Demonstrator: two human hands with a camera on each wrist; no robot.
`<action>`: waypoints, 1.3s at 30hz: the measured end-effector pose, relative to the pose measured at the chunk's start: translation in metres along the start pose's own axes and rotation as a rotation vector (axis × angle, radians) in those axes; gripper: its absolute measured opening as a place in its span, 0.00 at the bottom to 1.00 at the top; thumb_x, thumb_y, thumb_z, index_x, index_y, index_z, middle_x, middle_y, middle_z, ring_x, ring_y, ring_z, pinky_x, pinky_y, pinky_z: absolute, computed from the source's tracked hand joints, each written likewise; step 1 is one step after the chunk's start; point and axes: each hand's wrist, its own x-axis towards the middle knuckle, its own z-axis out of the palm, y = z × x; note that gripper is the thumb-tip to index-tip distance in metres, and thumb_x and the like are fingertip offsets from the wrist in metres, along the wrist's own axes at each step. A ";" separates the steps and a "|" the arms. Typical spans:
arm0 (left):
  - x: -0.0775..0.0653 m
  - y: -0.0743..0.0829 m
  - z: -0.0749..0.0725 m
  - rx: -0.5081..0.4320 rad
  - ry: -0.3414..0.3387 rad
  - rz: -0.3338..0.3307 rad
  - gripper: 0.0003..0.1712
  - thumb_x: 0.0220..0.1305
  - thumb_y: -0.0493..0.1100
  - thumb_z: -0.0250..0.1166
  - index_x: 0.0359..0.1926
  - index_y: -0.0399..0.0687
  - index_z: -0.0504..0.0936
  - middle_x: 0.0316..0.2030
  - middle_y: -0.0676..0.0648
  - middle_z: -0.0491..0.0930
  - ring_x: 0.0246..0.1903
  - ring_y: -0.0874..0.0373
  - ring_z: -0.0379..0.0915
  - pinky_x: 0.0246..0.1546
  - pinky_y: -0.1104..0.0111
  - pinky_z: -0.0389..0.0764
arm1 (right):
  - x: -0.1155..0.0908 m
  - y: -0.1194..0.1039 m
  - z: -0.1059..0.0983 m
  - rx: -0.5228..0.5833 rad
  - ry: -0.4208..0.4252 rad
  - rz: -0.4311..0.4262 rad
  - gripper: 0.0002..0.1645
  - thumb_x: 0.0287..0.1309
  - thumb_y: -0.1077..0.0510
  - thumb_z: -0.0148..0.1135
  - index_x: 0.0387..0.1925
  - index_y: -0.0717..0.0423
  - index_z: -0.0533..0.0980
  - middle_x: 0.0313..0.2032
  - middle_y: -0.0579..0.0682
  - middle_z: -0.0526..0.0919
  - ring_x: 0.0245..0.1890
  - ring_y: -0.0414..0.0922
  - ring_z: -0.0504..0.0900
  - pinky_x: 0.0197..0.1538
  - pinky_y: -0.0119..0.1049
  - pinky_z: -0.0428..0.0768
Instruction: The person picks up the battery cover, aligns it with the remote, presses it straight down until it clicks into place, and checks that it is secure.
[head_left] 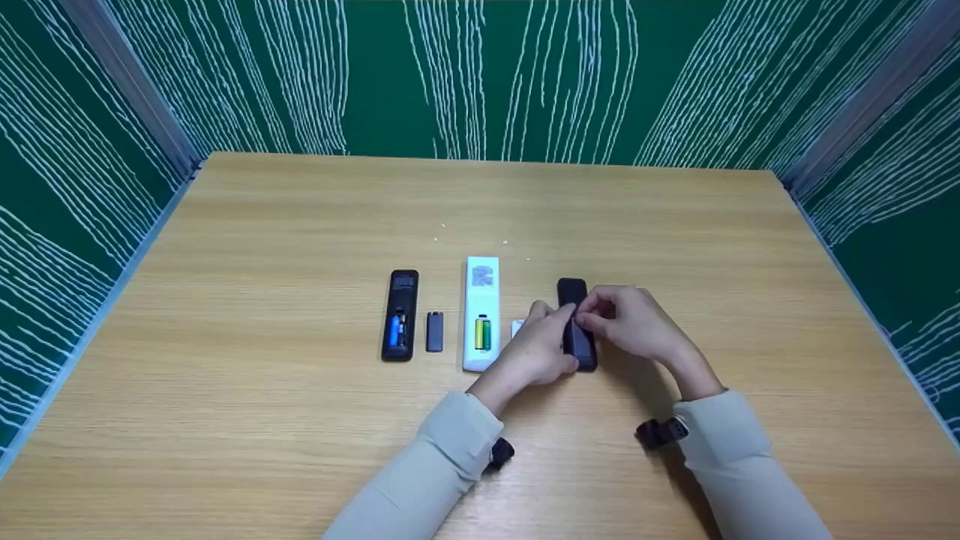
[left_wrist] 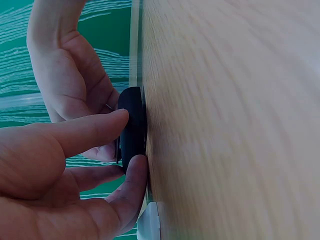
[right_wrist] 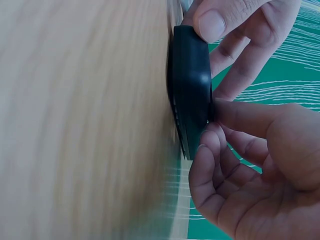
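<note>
A black remote control (head_left: 580,341) lies back side up at the right of the row. My left hand (head_left: 534,349) grips it by its sides, thumb near the lower end and fingers along the left edge. At its upper face, my right hand (head_left: 630,322) pinches a thin dark piece, seemingly the battery cover (left_wrist: 118,150), which stands slightly off the remote in the left wrist view. Left of my hands lies a white remote control (head_left: 481,292) with two green-yellow batteries (head_left: 482,334) in its open compartment. A white cover (head_left: 517,328) beside it is partly hidden behind my left hand.
Farther left, another black remote control (head_left: 400,300) lies with its compartment open and a blue battery (head_left: 394,331) showing. Its dark battery cover (head_left: 435,331) is just to its right. Small white crumbs (head_left: 505,242) dot the wooden table (head_left: 300,435). Green patterned walls (head_left: 390,75) surround the table.
</note>
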 end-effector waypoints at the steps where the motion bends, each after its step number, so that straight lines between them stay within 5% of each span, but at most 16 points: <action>1: 0.000 0.000 0.000 -0.001 -0.002 -0.005 0.48 0.63 0.34 0.75 0.81 0.47 0.65 0.60 0.44 0.69 0.52 0.53 0.73 0.58 0.68 0.76 | 0.000 0.000 0.000 0.001 -0.001 0.002 0.03 0.70 0.61 0.68 0.38 0.57 0.85 0.31 0.49 0.84 0.32 0.44 0.77 0.37 0.31 0.73; 26: -0.001 -0.002 -0.001 0.006 0.000 -0.015 0.49 0.63 0.35 0.74 0.82 0.45 0.63 0.62 0.43 0.68 0.55 0.53 0.73 0.62 0.68 0.75 | 0.003 0.002 0.000 -0.012 -0.013 0.039 0.04 0.71 0.59 0.67 0.40 0.55 0.83 0.32 0.49 0.83 0.31 0.45 0.77 0.34 0.33 0.75; 39: -0.001 0.001 0.000 -0.028 -0.004 -0.031 0.49 0.64 0.34 0.74 0.82 0.50 0.64 0.61 0.46 0.68 0.54 0.54 0.73 0.60 0.68 0.77 | 0.008 0.000 -0.017 -0.073 -0.114 0.101 0.13 0.74 0.49 0.65 0.36 0.54 0.81 0.30 0.49 0.79 0.30 0.47 0.75 0.32 0.35 0.71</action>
